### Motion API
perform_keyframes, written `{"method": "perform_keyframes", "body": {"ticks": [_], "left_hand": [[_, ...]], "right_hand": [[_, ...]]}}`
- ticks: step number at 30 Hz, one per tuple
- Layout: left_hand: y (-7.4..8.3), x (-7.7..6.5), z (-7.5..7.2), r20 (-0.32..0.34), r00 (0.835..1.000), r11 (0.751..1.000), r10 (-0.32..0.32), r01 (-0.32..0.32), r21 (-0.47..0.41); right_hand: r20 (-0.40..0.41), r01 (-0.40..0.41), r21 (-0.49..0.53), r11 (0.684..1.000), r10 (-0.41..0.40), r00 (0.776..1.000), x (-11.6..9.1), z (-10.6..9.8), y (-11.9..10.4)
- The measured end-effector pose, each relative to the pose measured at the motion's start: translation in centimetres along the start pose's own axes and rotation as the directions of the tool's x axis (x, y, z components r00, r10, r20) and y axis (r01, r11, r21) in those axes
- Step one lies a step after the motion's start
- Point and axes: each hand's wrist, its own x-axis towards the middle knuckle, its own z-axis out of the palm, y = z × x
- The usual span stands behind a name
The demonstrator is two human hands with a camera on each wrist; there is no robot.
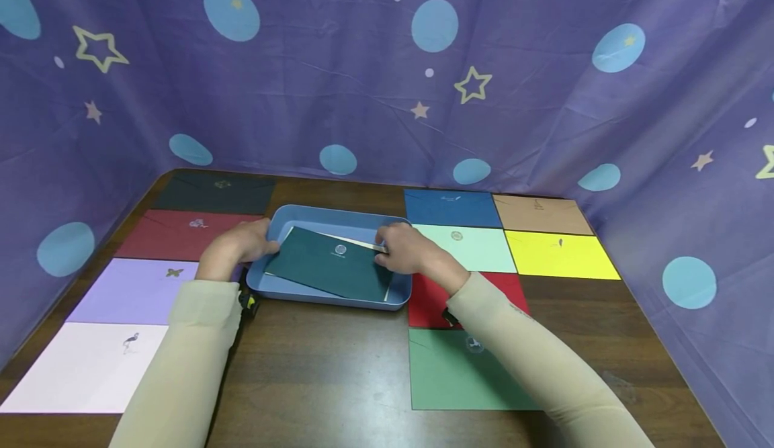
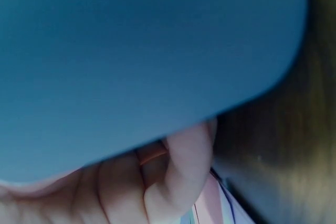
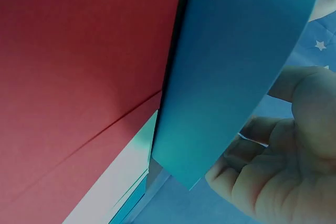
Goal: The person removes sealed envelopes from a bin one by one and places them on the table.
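Observation:
A blue tray (image 1: 335, 214) holds a dark green envelope (image 1: 326, 266), which lies askew over a cream envelope (image 1: 353, 240) showing along its edges. My left hand (image 1: 238, 243) grips the tray's left end, thumb over the rim. In the left wrist view its fingers (image 2: 186, 166) curl under the tray wall (image 2: 131, 66). Reaching over the right rim, my right hand (image 1: 408, 250) pinches the cream envelope at its upper right edge. The right wrist view shows that hand's curled fingers (image 3: 247, 166) behind the tray wall (image 3: 226, 61), which hides the envelopes there.
Left of the tray lie a black-green (image 1: 211, 193), a maroon (image 1: 163, 233), a lilac (image 1: 133, 290) and a white envelope (image 1: 66, 367). To the right are blue (image 1: 450, 207), tan (image 1: 544, 216), mint (image 1: 484, 250), yellow (image 1: 562, 260), red (image 1: 426, 307) and green (image 1: 465, 377) ones.

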Motion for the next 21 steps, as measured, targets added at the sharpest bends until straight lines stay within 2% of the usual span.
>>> {"method": "perform_keyframes", "body": {"ticks": [4,12,21], "left_hand": [[0.0,0.1,0.0,0.000,1.000,1.000,0.001,-0.001,0.004],[-0.1,0.1,-0.1,0.000,1.000,1.000,0.011,-0.011,0.008],[-0.1,0.2,-0.1,-0.008,1.000,1.000,0.018,-0.018,0.002]], "right_hand": [[-0.004,-0.014,-0.009,1.000,0.014,1.000,0.1,0.1,-0.1],[-0.037,-0.041,0.040,0.998,0.042,0.998,0.2,0.3,0.3],[-0.035,-0.028,0.122,0.992,0.033,0.999,-0.5,-1.0,0.8]]}}
